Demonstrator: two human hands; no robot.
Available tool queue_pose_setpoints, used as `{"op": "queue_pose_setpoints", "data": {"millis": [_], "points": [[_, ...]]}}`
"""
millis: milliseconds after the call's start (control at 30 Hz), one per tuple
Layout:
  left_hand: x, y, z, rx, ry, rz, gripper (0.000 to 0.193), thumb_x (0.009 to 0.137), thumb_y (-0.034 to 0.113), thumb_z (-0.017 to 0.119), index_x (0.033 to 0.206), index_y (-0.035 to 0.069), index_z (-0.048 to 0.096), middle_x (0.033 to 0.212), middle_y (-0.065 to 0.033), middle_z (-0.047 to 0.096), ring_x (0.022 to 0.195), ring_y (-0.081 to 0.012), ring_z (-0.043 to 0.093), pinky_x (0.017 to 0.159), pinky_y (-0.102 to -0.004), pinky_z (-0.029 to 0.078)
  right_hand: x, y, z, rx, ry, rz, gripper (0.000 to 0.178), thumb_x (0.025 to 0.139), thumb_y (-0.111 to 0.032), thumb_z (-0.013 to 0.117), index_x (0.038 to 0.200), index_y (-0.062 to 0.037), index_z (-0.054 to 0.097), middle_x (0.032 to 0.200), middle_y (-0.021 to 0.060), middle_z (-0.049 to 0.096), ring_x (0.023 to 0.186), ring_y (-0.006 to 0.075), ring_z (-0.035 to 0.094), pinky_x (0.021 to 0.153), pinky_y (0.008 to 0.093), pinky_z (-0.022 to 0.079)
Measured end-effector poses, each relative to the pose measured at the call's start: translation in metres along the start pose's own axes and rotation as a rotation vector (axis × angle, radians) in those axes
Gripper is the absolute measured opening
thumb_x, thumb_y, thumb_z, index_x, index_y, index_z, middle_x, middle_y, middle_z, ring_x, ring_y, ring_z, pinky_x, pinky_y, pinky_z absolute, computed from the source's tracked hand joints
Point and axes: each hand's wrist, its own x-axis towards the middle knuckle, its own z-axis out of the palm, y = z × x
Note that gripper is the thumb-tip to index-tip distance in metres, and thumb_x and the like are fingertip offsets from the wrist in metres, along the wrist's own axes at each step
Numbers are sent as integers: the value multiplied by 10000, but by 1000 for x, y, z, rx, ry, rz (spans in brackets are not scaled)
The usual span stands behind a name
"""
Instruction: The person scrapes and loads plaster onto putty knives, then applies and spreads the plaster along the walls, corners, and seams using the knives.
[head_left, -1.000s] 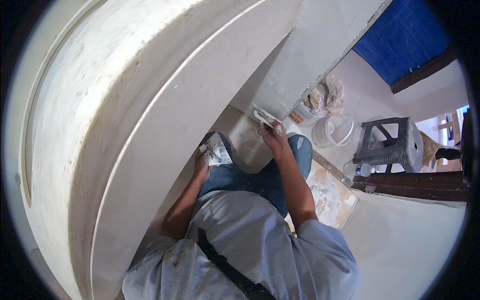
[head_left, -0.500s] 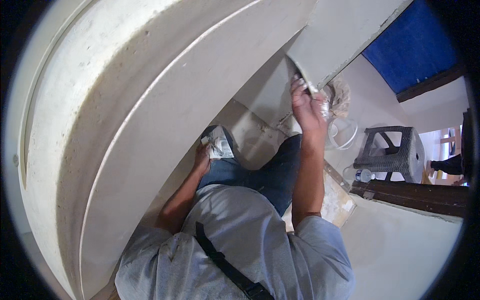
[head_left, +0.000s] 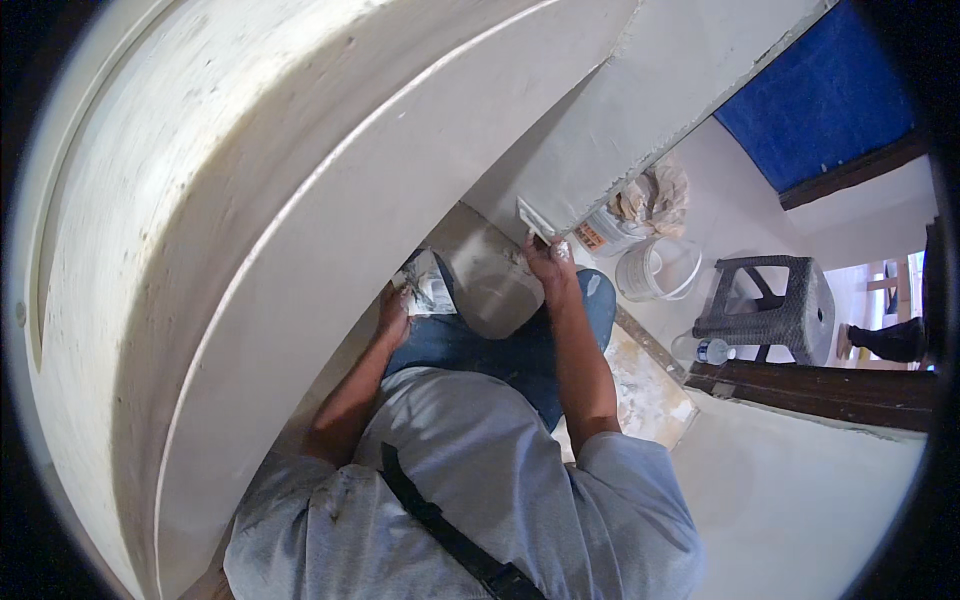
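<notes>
My right hand (head_left: 552, 264), with white smears on the fingers, is closed on a putty knife (head_left: 536, 217). Its wide, pale blade is seen nearly edge-on, close to the lower part of the grey-white plastered panel (head_left: 580, 140); whether it touches I cannot tell. Down by my left knee, my left hand (head_left: 395, 313) grips one side of a flat plate smeared with white putty (head_left: 430, 288). Part of that hand is hidden by the plate and by shadow.
A large curved plastered surface (head_left: 330, 230) fills the left side. Right of my knees stand a labelled bucket (head_left: 605, 232), a crumpled beige bag (head_left: 662, 198), a clear bucket (head_left: 640, 272), a plastic bottle (head_left: 714, 351) and a dark woven-pattern stool (head_left: 765, 315). A person's dark-clothed limb shows far right.
My right hand has come down and left with the putty knife, from high on the panel to its lower part. My left hand and plate have hardly moved.
</notes>
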Motion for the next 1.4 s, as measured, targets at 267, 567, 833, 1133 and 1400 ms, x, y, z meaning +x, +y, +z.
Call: {"op": "queue_pose_setpoints", "data": {"millis": [267,567,833,1133,1400], "points": [[-10,13,7,-38,-59,-94,362,895,248,531,1211,72,511,1096,-77,595,919,-207,616,706,-364,536,-55,-93,46,525,-294,440,301,878,-57,457,1158,49,489,1108,198,589,1034,332,565,833,382,544],[5,-2,-7,40,-67,-95,325,903,189,528,1207,75,522,1083,-61,614,883,-183,626,682,-307,530,-107,-59,5,-95,-175,5,278,834,-90,568,1094,6,545,1116,143,596,942,258,612,732,321,555],[5,-3,-4,37,-57,-23,337,908,203,533,1213,62,506,1028,-50,630,873,-198,638,633,-306,545,23,10,-24,-58,-19,64,159,889,-133,523,1031,-71,561,986,67,624,889,216,617,745,352,527],[5,-3,-8,61,-94,-17,346,901,205,535,1211,54,508,1046,-63,605,871,-167,614,616,-298,528,-39,-5,65,-362,-359,-179,212,898,-138,522,1091,-52,546,1024,85,617,905,223,599,766,377,508],[-9,11,4,188,27,23,395,897,268,532,1237,71,494,1083,-71,582,901,-193,590,691,-337,496,-143,-75,160,315,-409,162,334,849,-23,475,1172,61,492,1056,186,613,922,321,603,774,408,536]]}}
